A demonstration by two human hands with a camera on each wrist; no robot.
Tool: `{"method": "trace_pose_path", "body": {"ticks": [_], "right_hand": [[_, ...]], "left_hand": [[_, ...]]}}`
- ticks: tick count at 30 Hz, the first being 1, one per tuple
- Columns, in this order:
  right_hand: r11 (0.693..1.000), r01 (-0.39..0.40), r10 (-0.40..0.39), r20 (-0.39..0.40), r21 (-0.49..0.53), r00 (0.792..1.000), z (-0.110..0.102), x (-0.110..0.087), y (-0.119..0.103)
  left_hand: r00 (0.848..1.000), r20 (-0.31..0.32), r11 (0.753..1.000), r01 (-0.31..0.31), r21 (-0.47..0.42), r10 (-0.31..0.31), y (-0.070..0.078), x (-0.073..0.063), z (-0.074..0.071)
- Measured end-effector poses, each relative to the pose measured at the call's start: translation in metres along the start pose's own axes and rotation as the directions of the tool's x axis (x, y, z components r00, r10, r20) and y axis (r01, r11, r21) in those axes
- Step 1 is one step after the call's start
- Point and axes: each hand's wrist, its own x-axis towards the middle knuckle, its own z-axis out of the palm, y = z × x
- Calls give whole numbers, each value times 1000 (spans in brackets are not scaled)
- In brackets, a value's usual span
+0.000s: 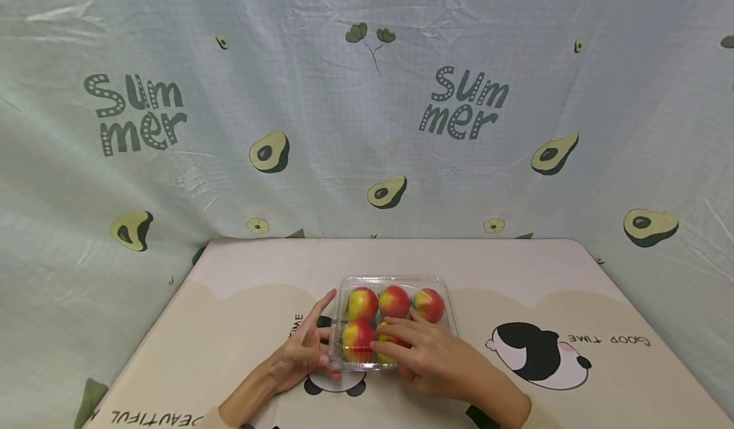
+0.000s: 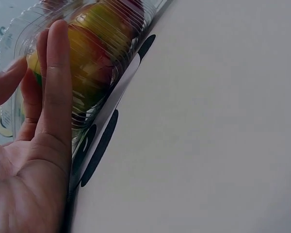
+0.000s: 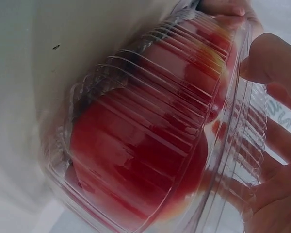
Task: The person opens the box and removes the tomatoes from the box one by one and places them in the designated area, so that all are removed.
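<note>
Fingers spread, a left hand [image 1: 299, 354] is touching a clear box [image 1: 395, 279] on the counter [image 1: 258, 260] while a right hand [image 1: 431, 356], also spread, is partly hiding near-row fruit [image 1: 358, 338]; the frame's edge is cropping a sleeve [image 1: 540, 416].

The left hand [image 1: 299, 356] and right hand [image 1: 440, 356] are bare, with slim fingers [image 2: 58, 73] and rounded tips. Creases line the left palm [image 2: 19, 187] and its finger joints. The wrists are bare up to 2 sleeves: the left sleeve [image 1: 215, 419] and right sleeve [image 1: 541, 417] are plain beige, cut off by the head view's lower edge, their weave too small to tell.
</note>
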Motion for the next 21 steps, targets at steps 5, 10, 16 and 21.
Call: {"method": "trace_pose_path", "body": {"ticks": [5, 10, 16, 21], "right_hand": [[1000, -2, 2, -1, 0, 1000, 1, 1, -1], [1000, -2, 2, -11, -5, 1000, 1, 2, -2], [1000, -4, 4, -15, -2, 1000, 2, 2, -3], [1000, 0, 0, -24, 6, 1000, 3, 2, -2]], "left_hand": [[1000, -19, 1000, 0, 19, 0, -1, 0, -1], [997, -59, 999, 42, 17, -41, 2, 0, 1], [992, -83, 996, 92, -5, -92, 4, -1, 3], [993, -74, 996, 90, -27, -92, 5, -1, 3]]}}
